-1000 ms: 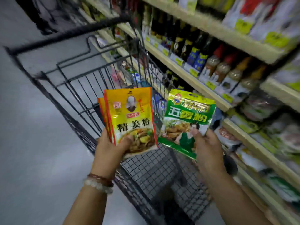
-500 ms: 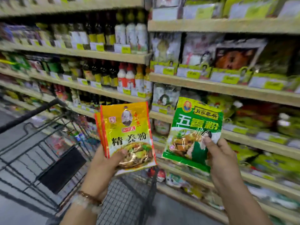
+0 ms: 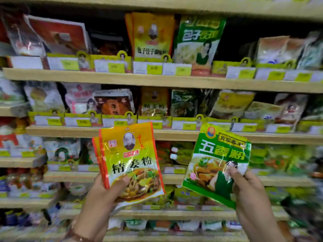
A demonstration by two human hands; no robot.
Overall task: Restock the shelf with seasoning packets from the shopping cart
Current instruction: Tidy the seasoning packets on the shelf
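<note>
Two yellow packets [image 3: 131,163] are gripped by the left hand [image 3: 103,196], one green packet [image 3: 216,165] is pinched by the right hand [image 3: 248,187], both before the shelf [image 3: 174,81]. Matching stock should be found, perhaps mid-shelf, and packets slid in upright behind the front edge.

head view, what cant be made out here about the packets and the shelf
- Yellow packets: how many, front one hides the stack.
- Green packet: lower right corner, under right hand.
- Price tags: print blurred.
- Shopping cart: out of frame.
</note>
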